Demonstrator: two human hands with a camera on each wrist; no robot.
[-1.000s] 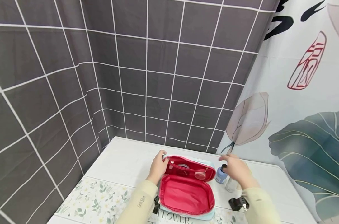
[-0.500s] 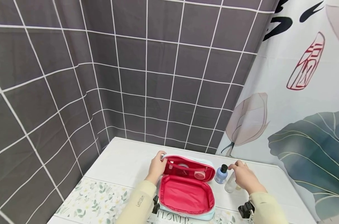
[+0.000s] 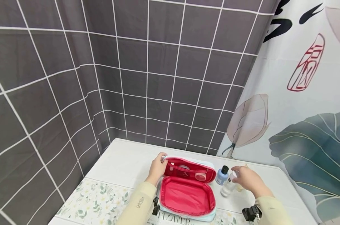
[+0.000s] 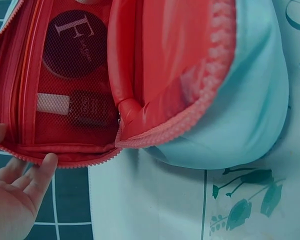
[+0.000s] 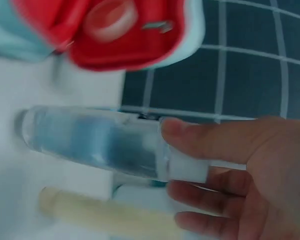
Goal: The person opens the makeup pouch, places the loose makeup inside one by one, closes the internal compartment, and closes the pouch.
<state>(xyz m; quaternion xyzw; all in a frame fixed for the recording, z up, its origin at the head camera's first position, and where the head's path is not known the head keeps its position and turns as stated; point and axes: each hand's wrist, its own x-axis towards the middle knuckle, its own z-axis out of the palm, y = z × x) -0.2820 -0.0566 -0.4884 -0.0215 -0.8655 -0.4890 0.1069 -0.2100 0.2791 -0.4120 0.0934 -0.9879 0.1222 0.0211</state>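
Left hand (image 3: 156,169), right hand (image 3: 250,180): two hands
Red-lined zip bag (image 3: 188,197): one
Blue bottle (image 3: 221,178): one
Clear bottle (image 5: 90,140): one
Yellowish tube (image 5: 105,211): one
Round dark case (image 4: 72,47): one
Small dark bottle (image 4: 92,107), pale-capped: one
Round pinkish-white item (image 5: 111,20): one
Left wrist device (image 3: 156,207), right wrist device (image 3: 250,213): two
Counter (image 3: 130,157): one

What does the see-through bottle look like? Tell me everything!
The clear bottle looks like glass or plastic, slim, with a whitish cap. The right hand holds it by its cap end, roughly upright, right of the open pouch and near the blue bottle. I can't tell if its base touches the table or how full it is.
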